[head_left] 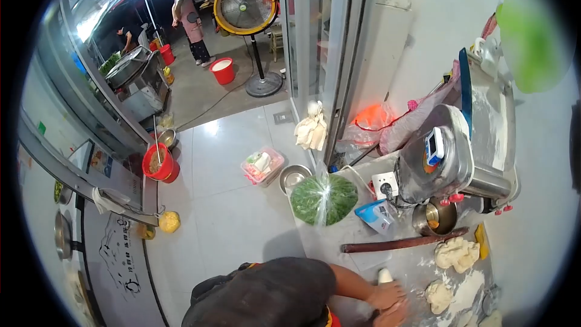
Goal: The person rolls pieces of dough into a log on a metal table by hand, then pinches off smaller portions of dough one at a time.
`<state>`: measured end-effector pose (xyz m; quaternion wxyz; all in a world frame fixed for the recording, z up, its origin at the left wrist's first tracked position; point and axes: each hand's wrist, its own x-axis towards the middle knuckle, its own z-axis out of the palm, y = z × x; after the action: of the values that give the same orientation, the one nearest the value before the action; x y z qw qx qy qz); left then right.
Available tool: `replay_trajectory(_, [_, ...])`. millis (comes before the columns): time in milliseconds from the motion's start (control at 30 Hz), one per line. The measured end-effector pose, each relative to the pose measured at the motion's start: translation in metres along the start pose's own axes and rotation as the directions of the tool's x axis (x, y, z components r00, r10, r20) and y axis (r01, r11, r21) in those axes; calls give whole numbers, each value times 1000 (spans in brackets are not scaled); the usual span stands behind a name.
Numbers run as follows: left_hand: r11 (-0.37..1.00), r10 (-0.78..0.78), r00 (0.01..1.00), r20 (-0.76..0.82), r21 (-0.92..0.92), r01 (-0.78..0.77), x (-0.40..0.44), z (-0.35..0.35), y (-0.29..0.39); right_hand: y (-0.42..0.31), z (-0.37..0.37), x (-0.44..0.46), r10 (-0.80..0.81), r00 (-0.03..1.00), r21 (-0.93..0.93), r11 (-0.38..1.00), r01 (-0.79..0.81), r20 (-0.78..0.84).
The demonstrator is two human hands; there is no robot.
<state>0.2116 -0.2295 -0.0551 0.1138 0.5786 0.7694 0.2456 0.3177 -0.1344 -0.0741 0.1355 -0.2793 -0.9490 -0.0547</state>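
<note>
A pale dough roll [385,275] lies on the floured worktop, its far end showing beyond my left hand. My left hand [387,294] is closed over the roll, with the bare forearm coming from a dark sleeve. Just below it, my right hand [393,315] presses down close by, its fingers curved. The dough under this hand is mostly hidden, and so is the right arm. To the right of my hands sits a dough lump [439,297], with a larger dough mass [457,254] behind it.
A long rolling pin [402,241] lies beyond my hands. Behind it are a steel pot [434,217], a blue packet [376,215], a bag of greens [324,198] and a steel machine [436,163] carrying a small scale [434,146]. Outside are a fan [246,7] and two people.
</note>
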Motion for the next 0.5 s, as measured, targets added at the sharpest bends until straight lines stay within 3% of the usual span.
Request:
replay_trajectory(33, [994,104,953,-285,74,-86,-20,19,-2,-13,-2,-22,-13,999,39,999,11,43])
replay_trajectory(67, [975,215,817,-535,166,-148,-43,39,-2,-23,-1,-41,-18,998,50,999,15,65])
replay_trajectory(133, [954,300,836,-460,131,-270,-114,-51,26,-43,1,-60,-25,992,56,998,18,122])
replay_trajectory(200, [976,204,978,-35,-66,-206,-110,-127,28,-44,2,-68,1,986,31,1000,-6,166])
replay_trajectory(300, [994,50,990,-134,-94,-62,-74,-27,2,-20,26,-70,102,961,-56,994,-91,257])
replay_trajectory(333, [960,-86,971,-223,-280,21,-41,8,-7,-30,-6,-42,113,959,132,980,-151,258])
replay_trajectory(367, [999,15,996,-87,-35,-18,-23,-24,-7,-47,-68,-2,68,927,289,939,-185,370])
replay_trajectory(400, [999,9,999,36,-46,-8,0,-29,-16,-53,-93,30,71,834,16,995,-95,547])
replay_trajectory(433, [975,37,991,-127,220,-8,15,-2,-27,-34,-53,32,128,879,11,989,-150,459])
replay_trajectory(467, [957,0,997,-76,291,22,33,-1,-32,-22,-31,39,288,918,179,922,-343,273])
replay_trajectory(500, [933,-64,993,-99,346,94,47,-11,-25,-22,-38,47,376,896,111,906,-410,238])
